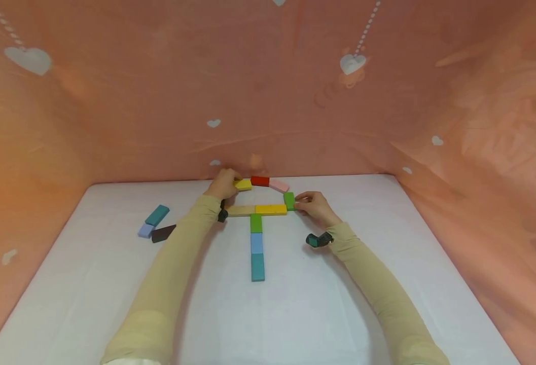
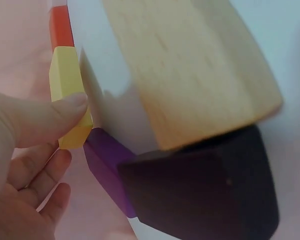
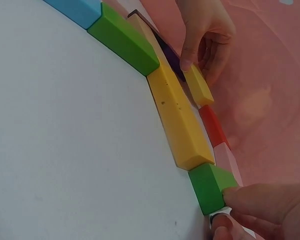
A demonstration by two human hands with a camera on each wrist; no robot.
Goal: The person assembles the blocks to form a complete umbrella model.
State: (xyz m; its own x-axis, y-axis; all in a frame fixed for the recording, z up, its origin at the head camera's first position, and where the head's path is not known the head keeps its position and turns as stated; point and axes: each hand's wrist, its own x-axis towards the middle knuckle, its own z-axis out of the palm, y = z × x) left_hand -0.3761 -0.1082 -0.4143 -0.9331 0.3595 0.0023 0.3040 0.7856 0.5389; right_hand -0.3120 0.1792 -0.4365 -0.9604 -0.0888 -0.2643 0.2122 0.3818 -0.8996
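Observation:
At the far side of the table, my left hand (image 1: 223, 184) pinches a yellow block (image 1: 244, 185), its thumb on the top face. My right hand (image 1: 315, 205) holds the outer side of a short green block (image 1: 289, 201) between thumb and fingers. A red block (image 1: 260, 181) and a pink block (image 1: 279, 185) curve between these two. Below the arc lie a plain wooden block (image 1: 241, 211) and an orange-yellow block (image 1: 271, 210), end to end. In the left wrist view, a purple block (image 2: 110, 170) and a dark block (image 2: 190, 195) continue the outline; my left hand and wrist hide them from the head view.
A green block (image 1: 256, 223), a light blue block (image 1: 256, 243) and a teal block (image 1: 257, 267) run toward me in a line. Off to the left lie another teal block (image 1: 157, 215), a light blue one (image 1: 146, 230) and a dark one (image 1: 163, 233). A patterned cloth (image 1: 295, 101) rises behind the table.

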